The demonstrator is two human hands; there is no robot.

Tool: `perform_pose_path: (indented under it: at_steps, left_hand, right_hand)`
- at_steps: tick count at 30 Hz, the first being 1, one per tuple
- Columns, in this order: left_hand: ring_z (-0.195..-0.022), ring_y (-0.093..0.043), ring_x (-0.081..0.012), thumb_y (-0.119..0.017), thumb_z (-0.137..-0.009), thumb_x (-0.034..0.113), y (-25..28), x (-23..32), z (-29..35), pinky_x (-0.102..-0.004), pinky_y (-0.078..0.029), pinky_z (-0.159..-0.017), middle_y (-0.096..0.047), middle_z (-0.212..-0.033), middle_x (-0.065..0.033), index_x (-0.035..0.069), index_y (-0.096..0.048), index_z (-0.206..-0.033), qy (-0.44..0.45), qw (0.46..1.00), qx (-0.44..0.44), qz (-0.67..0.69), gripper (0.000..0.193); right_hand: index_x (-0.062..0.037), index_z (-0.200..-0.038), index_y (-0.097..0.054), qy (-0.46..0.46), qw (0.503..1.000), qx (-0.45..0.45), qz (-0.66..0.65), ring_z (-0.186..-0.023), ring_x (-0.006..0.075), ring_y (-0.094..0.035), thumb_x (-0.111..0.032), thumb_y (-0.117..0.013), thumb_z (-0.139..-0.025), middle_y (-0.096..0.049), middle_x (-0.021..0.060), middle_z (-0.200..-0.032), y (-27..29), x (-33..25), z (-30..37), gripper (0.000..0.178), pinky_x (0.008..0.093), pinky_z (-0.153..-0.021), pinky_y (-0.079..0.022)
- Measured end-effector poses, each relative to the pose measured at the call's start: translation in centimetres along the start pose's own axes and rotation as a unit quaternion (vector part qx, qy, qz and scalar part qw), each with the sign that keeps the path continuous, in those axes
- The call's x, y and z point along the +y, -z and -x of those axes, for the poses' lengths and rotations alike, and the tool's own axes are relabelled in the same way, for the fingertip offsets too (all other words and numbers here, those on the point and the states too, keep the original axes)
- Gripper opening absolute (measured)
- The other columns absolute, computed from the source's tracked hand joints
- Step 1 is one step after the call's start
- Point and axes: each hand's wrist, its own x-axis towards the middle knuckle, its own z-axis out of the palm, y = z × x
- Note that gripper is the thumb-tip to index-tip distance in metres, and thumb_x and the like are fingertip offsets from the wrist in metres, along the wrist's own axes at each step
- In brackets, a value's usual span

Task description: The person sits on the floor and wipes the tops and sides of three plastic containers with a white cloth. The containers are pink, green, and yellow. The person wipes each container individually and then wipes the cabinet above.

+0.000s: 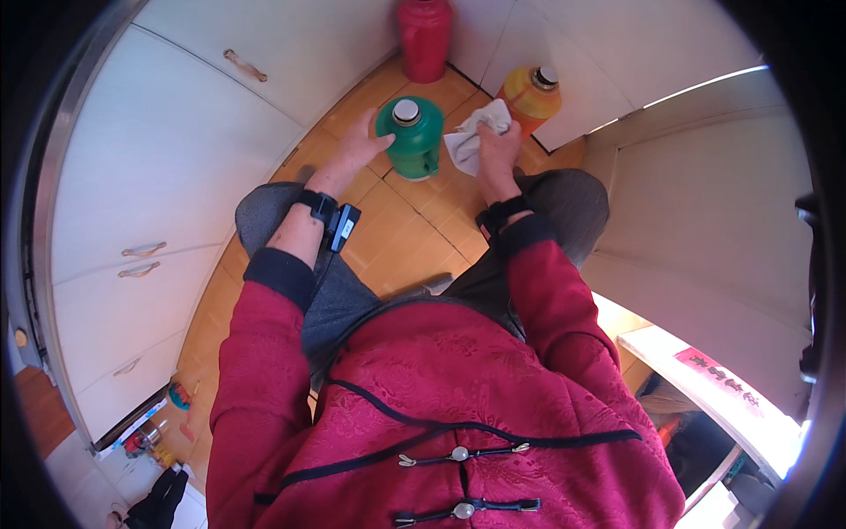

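A green thermos flask (418, 134) with a silver cap stands on the floor between my knees, its handle facing me. My left hand (359, 143) holds it by the left side, thumb on the shoulder and the other fingertips partly hidden. To the right of the flask, my right hand (500, 147) grips a crumpled white cloth (465, 150), apart from the green flask. Just beyond that hand is a yellow and orange thermos flask (531, 95), also silver-capped. A red thermos flask (425, 40) stands farther off in the corner.
White cabinets (167, 150) with handles line the left, and more white panels close off the far side. A pale upright panel (705, 194) rises at my right. Wooden-look tiles (401, 234) cover the floor. Small items (154, 441) lie at the lower left.
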Motion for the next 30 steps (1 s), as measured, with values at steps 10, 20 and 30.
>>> perform_pose_path:
  at_steps: [10,20,30]
  left_hand:
    - [-0.128,-0.041,-0.0334,-0.077,-0.069,0.021,-1.4,-2.5,-2.4,-0.0388,-0.037,-0.104,-0.042,-0.140,-0.0155,0.007,-0.033,-0.141,-0.109,0.988,-0.009,-0.112,0.085]
    - [-0.117,-0.046,-0.0339,-0.076,-0.071,0.022,-2.7,-1.0,-0.7,-0.0400,-0.042,-0.097,-0.045,-0.137,-0.0059,0.012,-0.033,-0.142,-0.073,0.978,0.070,-0.180,0.083]
    - [-0.119,-0.046,-0.0332,-0.076,-0.070,0.021,-2.8,-1.3,-0.7,-0.0408,-0.042,-0.099,-0.044,-0.138,-0.0070,0.015,-0.036,-0.141,-0.074,0.978,0.075,-0.182,0.082]
  right_hand:
    - [-0.0036,-0.097,-0.064,0.179,0.936,-0.209,0.219,-0.093,0.0320,-0.060,-0.022,-0.070,-0.075,-0.060,0.0148,-0.097,-5.9,-0.4,-0.9,0.030,0.0387,-0.080,-0.047]
    - [0.0013,-0.105,-0.059,0.196,0.962,-0.145,0.125,-0.103,0.0294,-0.049,-0.008,-0.062,-0.082,-0.047,0.0163,-0.110,-6.7,2.0,3.7,0.025,0.0359,-0.088,-0.041]
    - [-0.0014,-0.104,-0.061,0.234,0.929,-0.219,0.186,-0.095,0.0266,-0.053,-0.003,-0.065,-0.079,-0.053,0.0128,-0.097,-4.3,2.4,7.2,0.025,0.0353,-0.084,-0.043]
